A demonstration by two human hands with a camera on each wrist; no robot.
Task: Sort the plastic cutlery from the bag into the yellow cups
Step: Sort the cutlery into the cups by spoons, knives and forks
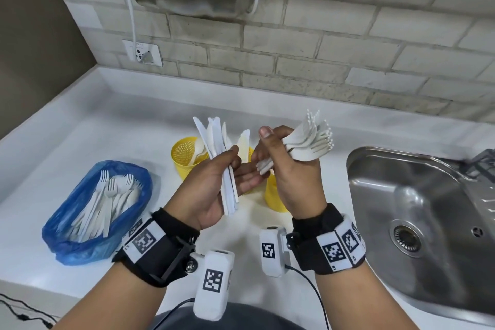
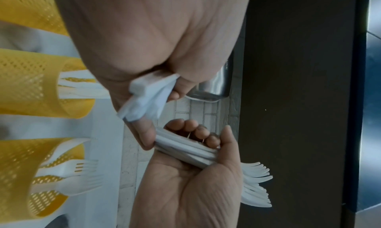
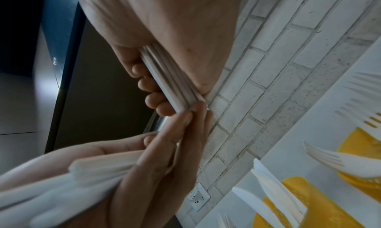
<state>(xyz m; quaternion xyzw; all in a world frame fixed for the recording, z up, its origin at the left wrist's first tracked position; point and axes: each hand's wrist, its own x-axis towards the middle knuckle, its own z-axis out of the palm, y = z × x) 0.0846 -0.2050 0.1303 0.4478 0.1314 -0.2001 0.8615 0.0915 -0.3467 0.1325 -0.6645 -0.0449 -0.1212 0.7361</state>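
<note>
- The right hand [image 1: 289, 169] is closed in a fist round a bundle of white plastic forks [image 1: 310, 139], thumb on top, tines fanned up and to the right.
- The left hand [image 1: 211, 185] pinches a bundle of white plastic knives [image 1: 217, 147] between thumb and palm, blades pointing up, handles running down past the palm.
- The left fingertips [image 3: 185, 117] reach across and touch the handle ends of the forks; the two hands meet above the counter.
- The right wrist view shows that contact closely: four right fingertips curled against the fork handles, left fingers laid along them. The head view hides this behind the hands.
- The left wrist view shows the knife handles [image 2: 148, 91] wedged in the left palm, and the fork tines [image 2: 255, 182] poking out past the right hand.
- Below the hands stand the yellow perforated plastic cups [image 1: 186, 155]. In the head view one holds a spoon and the others are mostly covered; the left wrist view shows one with forks [image 2: 82, 174] and another with knives.
- To the left on the white countertop [image 1: 80, 128] lies an open blue plastic bag [image 1: 80, 222] with more white cutlery inside.
- To the right is a stainless steel sink [image 1: 428, 195]; behind it all, a pale brick-tile wall [image 1: 321, 35].
</note>
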